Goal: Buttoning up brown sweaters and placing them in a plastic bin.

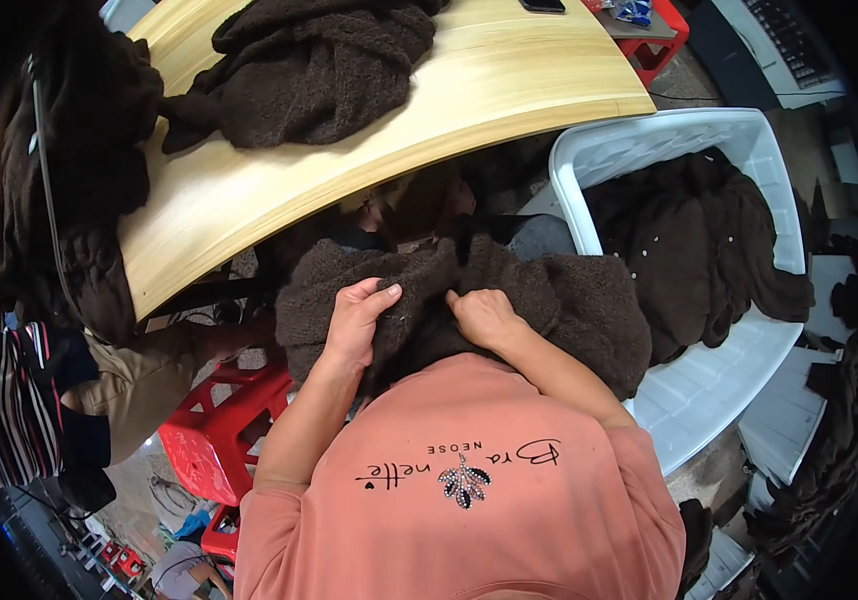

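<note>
A dark brown knitted garment [579, 310] lies bunched across my lap. My left hand [357, 318] grips its cloth on the left, thumb pressed on top and the other fingers partly hidden. My right hand [486, 316] is closed on the same garment a little to the right, with the fingertips buried in the folds. Between the two hands the knit dips into a dark fold. Whether either hand also holds something small, I cannot make out.
A pale wooden table [509, 85] stands ahead, bearing another brown knit [324, 80]. At right, a white plastic tub [724, 405] holds dark garments with small white dots [694, 250]. On the left are a red stool [211, 440] and a person in a striped top [24, 405].
</note>
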`<state>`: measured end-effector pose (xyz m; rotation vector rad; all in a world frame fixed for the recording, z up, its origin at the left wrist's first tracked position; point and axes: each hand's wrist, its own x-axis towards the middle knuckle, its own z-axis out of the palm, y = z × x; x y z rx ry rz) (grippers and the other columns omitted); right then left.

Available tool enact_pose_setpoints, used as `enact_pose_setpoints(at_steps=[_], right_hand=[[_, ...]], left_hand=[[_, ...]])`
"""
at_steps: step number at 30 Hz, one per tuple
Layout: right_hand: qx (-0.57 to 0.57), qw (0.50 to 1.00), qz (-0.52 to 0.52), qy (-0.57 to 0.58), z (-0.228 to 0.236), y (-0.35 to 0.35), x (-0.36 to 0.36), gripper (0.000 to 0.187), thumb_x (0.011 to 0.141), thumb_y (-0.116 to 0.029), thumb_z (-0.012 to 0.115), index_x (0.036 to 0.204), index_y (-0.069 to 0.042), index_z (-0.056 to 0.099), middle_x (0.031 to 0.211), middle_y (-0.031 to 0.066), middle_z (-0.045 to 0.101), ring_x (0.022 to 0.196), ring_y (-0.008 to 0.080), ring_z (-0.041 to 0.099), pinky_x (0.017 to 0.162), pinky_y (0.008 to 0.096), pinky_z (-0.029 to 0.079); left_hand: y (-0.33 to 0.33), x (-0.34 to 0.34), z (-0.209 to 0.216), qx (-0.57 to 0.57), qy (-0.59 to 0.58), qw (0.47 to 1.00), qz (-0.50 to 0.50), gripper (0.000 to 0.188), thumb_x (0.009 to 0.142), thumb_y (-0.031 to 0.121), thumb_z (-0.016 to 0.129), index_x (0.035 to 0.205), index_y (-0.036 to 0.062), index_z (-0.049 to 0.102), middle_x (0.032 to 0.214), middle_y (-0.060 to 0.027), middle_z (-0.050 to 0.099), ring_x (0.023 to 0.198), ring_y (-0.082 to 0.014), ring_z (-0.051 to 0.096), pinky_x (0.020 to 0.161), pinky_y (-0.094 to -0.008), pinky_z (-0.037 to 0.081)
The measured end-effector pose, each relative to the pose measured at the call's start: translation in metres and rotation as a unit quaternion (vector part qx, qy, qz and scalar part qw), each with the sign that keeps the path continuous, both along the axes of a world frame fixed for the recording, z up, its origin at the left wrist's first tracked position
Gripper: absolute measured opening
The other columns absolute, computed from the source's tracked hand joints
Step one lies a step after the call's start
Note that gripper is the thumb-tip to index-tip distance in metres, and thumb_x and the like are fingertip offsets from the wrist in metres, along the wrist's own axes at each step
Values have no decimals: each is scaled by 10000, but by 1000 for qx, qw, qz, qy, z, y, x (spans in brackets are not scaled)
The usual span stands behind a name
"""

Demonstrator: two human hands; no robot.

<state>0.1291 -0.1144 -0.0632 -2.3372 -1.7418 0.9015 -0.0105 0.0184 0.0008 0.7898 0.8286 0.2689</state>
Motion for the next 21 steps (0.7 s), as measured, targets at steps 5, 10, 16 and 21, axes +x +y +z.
enact_pose_setpoints(at_steps=[5, 10, 16, 21], right_hand=[[-45, 996, 75, -3, -10, 12, 3, 189, 736, -84, 496, 821, -37, 658, 793, 151, 657, 786, 313, 643, 676, 415, 506], [38, 998, 19, 39, -11, 8, 12, 196, 742, -85, 511, 852, -18, 658, 896, 157, 653, 858, 320, 626, 720, 394, 503], [173, 707, -279, 626, 13, -7, 31, 173, 842, -9, 533, 969, 23, 646, 935, 58, 660, 871, 111, 588, 796, 249, 459], [277, 793, -168, 517, 63, -11, 16, 162, 783, -14, 597, 936, 22, 635, 854, 91, 643, 776, 148, 614, 701, 246, 471]], left_hand=[[-1, 2, -1, -16, 0, 1000, 5, 92, 823, 58, 598, 881, 8, 649, 831, -33, 658, 721, -83, 590, 681, -229, 476], [1, -2, -7, -2, 5, 1000, 7, 74, 810, 45, 609, 868, 17, 647, 815, -22, 651, 712, -77, 579, 674, -226, 468], [-2, 4, 3, -2, 2, 1000, 15, 69, 798, 19, 609, 857, 8, 644, 794, -11, 643, 688, -70, 568, 654, -217, 460], [-18, 12, -7, 102, -3, 992, -68, 47, 812, 26, 590, 807, 22, 636, 724, 7, 609, 632, -47, 524, 604, -199, 430]])
